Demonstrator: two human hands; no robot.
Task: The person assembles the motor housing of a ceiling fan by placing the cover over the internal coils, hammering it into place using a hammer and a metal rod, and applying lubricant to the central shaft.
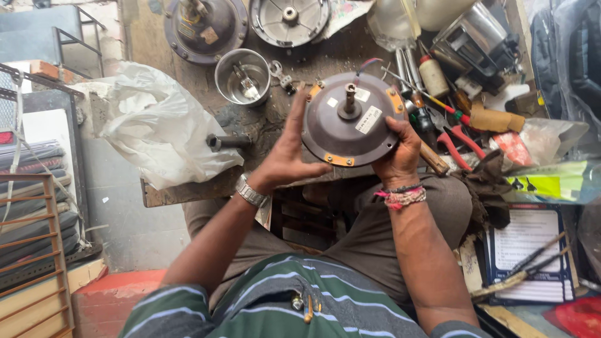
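Right hand (399, 150) fingers grip round brown metal motor housing (350, 122) rim; left hand (289, 147) open, fingertips flat against opposite edge.

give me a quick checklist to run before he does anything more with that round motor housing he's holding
1. Right hand grips the round motor housing at its rim: ok.
2. Left hand supports the other side: ok, palm against the edge with fingers spread.
3. Housing rests over the wooden bench, not hanging free: cannot tell.
4. Central shaft exposed and unblocked: ok.
5. Red-handled pliers within reach: ok, just right of the housing.
6. Steel cup stands apart from the hands: ok.
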